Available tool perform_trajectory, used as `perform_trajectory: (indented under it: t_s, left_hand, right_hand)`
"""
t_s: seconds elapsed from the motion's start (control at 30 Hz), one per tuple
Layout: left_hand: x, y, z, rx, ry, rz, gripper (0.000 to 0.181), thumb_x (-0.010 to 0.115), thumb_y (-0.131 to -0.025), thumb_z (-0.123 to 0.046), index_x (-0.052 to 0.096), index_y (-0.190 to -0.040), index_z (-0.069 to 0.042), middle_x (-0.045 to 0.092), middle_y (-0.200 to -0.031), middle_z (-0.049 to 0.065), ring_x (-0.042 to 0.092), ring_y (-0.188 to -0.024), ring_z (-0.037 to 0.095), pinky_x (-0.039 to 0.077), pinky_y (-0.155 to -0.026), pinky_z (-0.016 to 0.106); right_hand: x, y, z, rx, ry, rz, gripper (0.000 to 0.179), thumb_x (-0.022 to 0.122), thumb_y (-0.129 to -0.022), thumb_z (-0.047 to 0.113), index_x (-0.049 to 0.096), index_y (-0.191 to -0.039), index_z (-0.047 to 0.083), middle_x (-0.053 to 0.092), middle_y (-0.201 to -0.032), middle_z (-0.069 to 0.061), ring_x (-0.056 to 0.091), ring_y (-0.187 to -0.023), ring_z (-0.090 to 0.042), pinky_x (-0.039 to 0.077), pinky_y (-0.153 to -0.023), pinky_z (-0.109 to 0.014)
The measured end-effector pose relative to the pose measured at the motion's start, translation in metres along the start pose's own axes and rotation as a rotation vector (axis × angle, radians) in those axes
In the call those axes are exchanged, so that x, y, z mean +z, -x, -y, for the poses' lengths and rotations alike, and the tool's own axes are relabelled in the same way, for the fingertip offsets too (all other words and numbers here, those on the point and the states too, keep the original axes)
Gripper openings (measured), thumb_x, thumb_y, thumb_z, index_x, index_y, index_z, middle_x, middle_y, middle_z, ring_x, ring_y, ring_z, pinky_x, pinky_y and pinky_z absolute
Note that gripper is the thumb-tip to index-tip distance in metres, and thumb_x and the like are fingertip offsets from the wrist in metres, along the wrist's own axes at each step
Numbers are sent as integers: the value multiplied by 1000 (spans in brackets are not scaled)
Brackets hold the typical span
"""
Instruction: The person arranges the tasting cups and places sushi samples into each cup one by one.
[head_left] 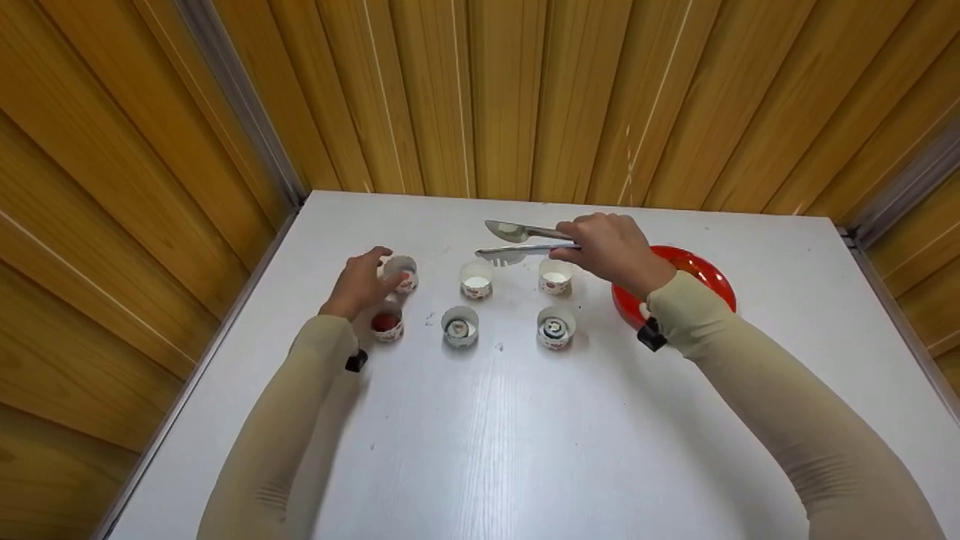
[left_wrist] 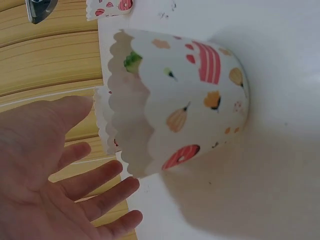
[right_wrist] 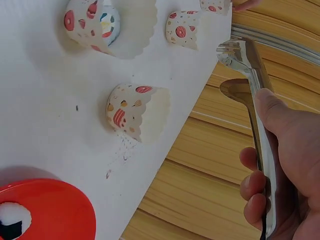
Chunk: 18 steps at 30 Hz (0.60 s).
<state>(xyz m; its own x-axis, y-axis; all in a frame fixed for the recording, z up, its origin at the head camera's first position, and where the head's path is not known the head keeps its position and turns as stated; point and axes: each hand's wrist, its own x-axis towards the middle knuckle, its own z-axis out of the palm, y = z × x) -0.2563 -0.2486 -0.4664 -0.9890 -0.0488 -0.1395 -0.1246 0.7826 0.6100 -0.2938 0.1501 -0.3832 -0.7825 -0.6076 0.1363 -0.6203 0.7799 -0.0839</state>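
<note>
My left hand (head_left: 363,281) reaches around the back left paper baking cup (head_left: 409,283), thumb on the near side and fingers spread. In the left wrist view its fingers are fairly straight; whether they touch the cup is unclear. The front left cup (head_left: 388,335) has something red inside, with a green bit visible in the left wrist view. My right hand (head_left: 611,247) grips metal serving tongs (head_left: 544,232) above the back row. Their spoon-shaped and fork-shaped tips (right_wrist: 237,55) stand apart with nothing between them.
Two back cups, the middle (head_left: 477,285) and the right (head_left: 556,281), look white inside. Round pieces sit in the front middle cup (head_left: 460,339) and front right cup (head_left: 555,341). Under my right forearm lies a red plate (head_left: 711,277) with a white-and-black piece (right_wrist: 15,215).
</note>
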Motion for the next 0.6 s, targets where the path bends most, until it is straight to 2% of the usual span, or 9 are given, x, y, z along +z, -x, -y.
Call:
perform_trajectory:
  t_s: [0.13,0.23,0.4,0.6]
  left_hand:
    - [0,2,-5,80,-34,-72,58,67,-101,-31,47,-151,-8,50,-150,19,45,-140,37,37,-115,54]
    - [2,4,-10,120,-39,-99,55,64,-102,-27,48,-150,-7,50,-150,19,45,-140,37,37,-114,54]
    - [8,3,-20,137,-42,-83,55,64,-102,-30,49,-150,-7,54,-147,18,48,-138,35,38,-114,51]
    - [15,-1,-34,196,-67,-62,58,69,-100,-33,51,-149,-8,58,-143,20,55,-131,36,43,-110,51]
  right_hand:
    - [0,12,-10,18,-10,-24,31,78,-92,37,73,-112,13,70,-82,-3,58,-69,-22,49,-59,-35]
    - [1,21,-18,38,-23,-29,33,79,-92,36,73,-115,13,71,-86,-4,60,-71,-23,50,-63,-37]
    - [3,38,-34,77,-37,-19,38,80,-91,35,73,-120,12,74,-94,-6,65,-77,-24,55,-67,-40]
    - [4,58,-54,128,-31,-25,39,80,-91,31,72,-122,10,75,-99,-8,67,-82,-27,56,-69,-45]
